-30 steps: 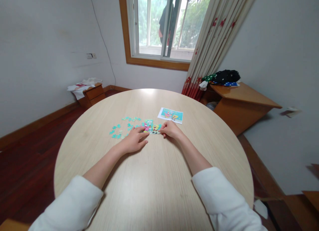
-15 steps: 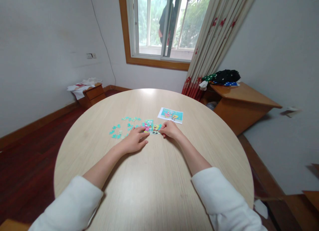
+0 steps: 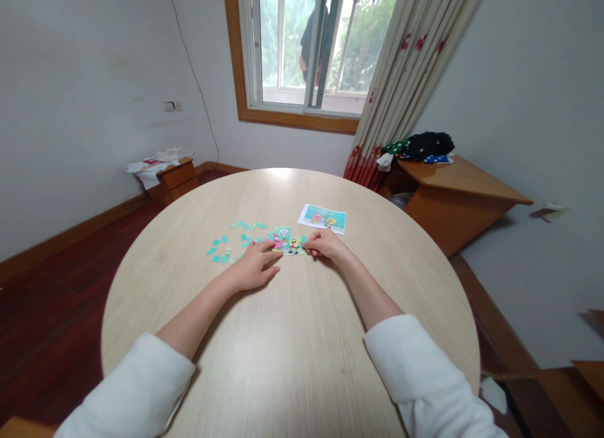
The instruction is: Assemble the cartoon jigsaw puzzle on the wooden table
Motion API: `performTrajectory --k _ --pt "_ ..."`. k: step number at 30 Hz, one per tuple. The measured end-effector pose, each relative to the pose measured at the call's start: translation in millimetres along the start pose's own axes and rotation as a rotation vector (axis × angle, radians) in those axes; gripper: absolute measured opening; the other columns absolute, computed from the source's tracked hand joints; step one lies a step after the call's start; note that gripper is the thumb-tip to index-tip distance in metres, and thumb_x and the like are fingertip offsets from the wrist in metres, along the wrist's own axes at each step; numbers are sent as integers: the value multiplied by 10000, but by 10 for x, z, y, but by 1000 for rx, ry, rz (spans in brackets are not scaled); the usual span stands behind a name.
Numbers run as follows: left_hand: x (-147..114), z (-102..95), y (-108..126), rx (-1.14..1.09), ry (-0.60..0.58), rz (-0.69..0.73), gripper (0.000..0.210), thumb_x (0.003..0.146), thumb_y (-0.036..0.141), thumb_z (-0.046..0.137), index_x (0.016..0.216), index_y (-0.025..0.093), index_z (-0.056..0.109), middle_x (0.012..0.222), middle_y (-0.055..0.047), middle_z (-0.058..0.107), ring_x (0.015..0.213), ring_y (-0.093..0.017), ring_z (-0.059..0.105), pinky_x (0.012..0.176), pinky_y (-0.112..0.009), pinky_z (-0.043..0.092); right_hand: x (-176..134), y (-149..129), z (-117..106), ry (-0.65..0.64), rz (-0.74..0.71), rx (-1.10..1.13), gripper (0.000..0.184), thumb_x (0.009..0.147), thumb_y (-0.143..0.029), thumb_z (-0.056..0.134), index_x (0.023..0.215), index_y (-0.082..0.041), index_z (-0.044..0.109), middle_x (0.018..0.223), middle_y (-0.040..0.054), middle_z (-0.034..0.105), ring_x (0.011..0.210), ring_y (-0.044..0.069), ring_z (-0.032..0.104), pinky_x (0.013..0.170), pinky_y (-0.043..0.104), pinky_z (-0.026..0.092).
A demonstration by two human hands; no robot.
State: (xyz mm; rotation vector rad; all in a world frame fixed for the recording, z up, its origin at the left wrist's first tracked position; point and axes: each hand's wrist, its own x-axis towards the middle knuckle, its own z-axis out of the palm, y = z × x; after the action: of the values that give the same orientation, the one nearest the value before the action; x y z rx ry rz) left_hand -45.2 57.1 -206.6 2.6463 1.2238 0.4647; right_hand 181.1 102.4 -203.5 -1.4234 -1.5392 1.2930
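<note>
On the table (image 3: 292,337), the puzzle (image 3: 289,241) lies between the left hand (image 3: 257,263), fingers spread at its left side, and the right hand (image 3: 326,245), fingers curled by its right edge. The latter has eased slightly outward, baring more of that edge, probably making the fit easier to judge; whether it pinches a piece, I cannot tell.

Tabletop (image 3: 283,362) I'm standing by: wood-grain look, smooth, satin, glare at far edge. Puzzle pieces (image 3: 219,258): printed, look like thin card. Picture sheet (image 3: 325,218): printed paper. Sleeves (image 3: 141,369): soft matt cloth. Curtain (image 3: 401,60): pleated fabric. Window surround (image 3: 242,92): varnished wood. Panes (image 3: 283,41): glass. Floor (image 3: 70,293): wood-look, faint sheen. Walls (image 3: 85,60): matt, slightly scuffed. Desk (image 3: 448,205): wood, semi-gloss top.
</note>
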Motion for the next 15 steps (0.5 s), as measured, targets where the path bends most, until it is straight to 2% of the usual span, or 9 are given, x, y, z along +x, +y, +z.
performTrajectory --k 5,10,15 --pt "-2 -4 5 -4 9 4 337 840 301 499 1138 188 606 1311 -161 484 1221 -300 429 1026 -519 298 -13 -7 14 -12 -2 -56 169 590 -111 582 441 -142 510 323 -45 469 309 41 382 334 155 275" --pt "3 0 6 -3 9 13 335 841 299 500 1134 178 607 1315 -169 480 1220 -307 430 1022 -518 304 -1 -9 59 28 17 -138 172 560 -65 587 465 -156 477 330 -48 481 318 55 417 344 156 279" --pt "1 4 -1 15 2 7 345 844 303 499 1149 180 600 1321 -169 473 1234 -304 418 1037 -528 278 4 -1 39 5 4 -113 178 583 -84 579 454 -155 478 326 -48 470 314 53 394 354 169 279"
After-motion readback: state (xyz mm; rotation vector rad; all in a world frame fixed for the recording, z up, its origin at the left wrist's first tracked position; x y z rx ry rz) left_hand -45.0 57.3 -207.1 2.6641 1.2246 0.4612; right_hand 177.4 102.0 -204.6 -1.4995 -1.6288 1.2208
